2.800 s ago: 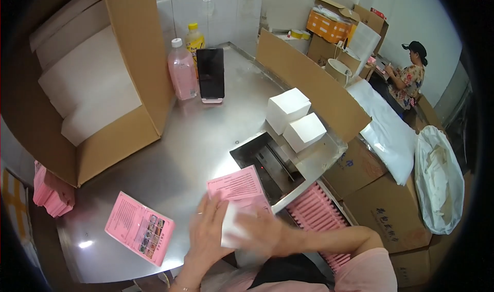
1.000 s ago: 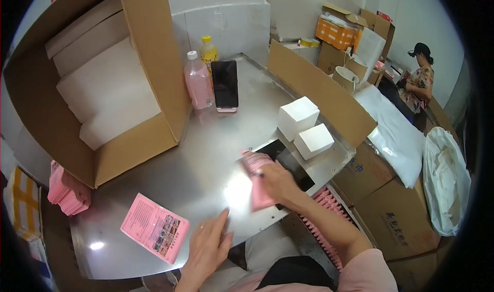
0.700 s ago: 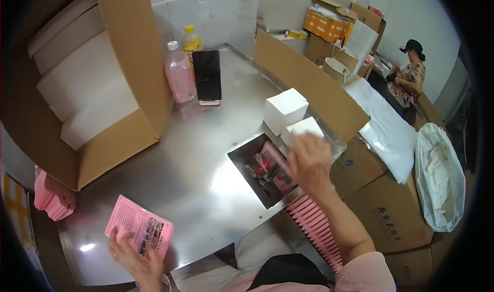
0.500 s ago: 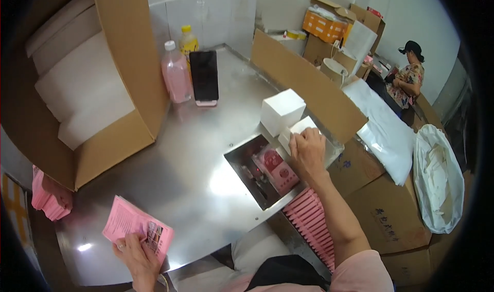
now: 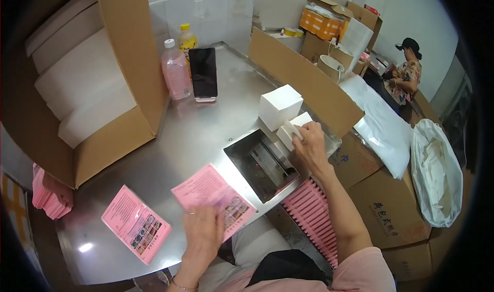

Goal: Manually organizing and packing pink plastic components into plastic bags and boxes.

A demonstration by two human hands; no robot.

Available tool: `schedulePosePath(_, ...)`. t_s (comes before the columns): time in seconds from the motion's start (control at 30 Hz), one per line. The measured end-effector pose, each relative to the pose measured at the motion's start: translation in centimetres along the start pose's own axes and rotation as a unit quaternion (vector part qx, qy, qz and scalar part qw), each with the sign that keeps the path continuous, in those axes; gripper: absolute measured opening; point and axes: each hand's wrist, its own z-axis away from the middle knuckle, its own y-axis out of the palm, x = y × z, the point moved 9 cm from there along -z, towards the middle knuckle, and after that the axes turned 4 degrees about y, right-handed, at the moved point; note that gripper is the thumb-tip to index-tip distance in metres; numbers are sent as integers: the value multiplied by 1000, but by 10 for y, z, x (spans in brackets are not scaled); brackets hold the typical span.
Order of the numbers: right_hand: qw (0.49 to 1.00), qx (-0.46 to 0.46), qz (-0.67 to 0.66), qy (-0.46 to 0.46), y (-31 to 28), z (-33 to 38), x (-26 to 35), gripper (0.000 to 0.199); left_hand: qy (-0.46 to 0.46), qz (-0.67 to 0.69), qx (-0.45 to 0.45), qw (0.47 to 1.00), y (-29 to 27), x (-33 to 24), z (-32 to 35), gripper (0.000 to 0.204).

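My left hand (image 5: 201, 238) is closed on a pink printed packet (image 5: 208, 184), held low at the table's front edge beside the rectangular opening (image 5: 252, 174). A second pink packet (image 5: 136, 222) lies flat to its left. Beyond the opening, my right hand (image 5: 311, 145) pinches a thin white slab (image 5: 294, 131) that looks like folded paper. The slab leans away from a low white block (image 5: 302, 119). Touching this block is a taller white block (image 5: 280, 107). Metal parts show inside the opening, with no packet in it.
A carton (image 5: 128, 60) holding white blocks stands left. Bottles (image 5: 176, 71) and a phone (image 5: 204, 75) stand at the back. A cardboard flap (image 5: 309, 78) edges the table. Pink pieces (image 5: 311, 207) fill a row below right. Another person (image 5: 406, 76) sits far right.
The pink packet in the opening is out of it. My left hand has left one packet on the table and moved right onto another. My right hand now tilts a slab off the low block.
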Motion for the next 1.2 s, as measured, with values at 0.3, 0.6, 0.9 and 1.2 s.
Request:
schedulePosePath(0.3, 886, 135, -203, -394, -23, 133, 214, 35, -2, 28, 38, 999, -13, 6, -6, 62)
schedulePosePath(0.6, 914, 153, -245, -285, 11, 96, 213, 25, -62, -110, 41, 991, 6, 4, -9, 67)
schedulePosePath(0.9, 993, 23, 114, -1, 16, 10, 12, 18, -98, -130, 51, 985, 12, 5, -17, 56)
schedulePosePath(1.2, 998, -43, 28, -24, -10, 15, 4, 30, -33, -181, 37, 982, 15, -15, -13, 56)
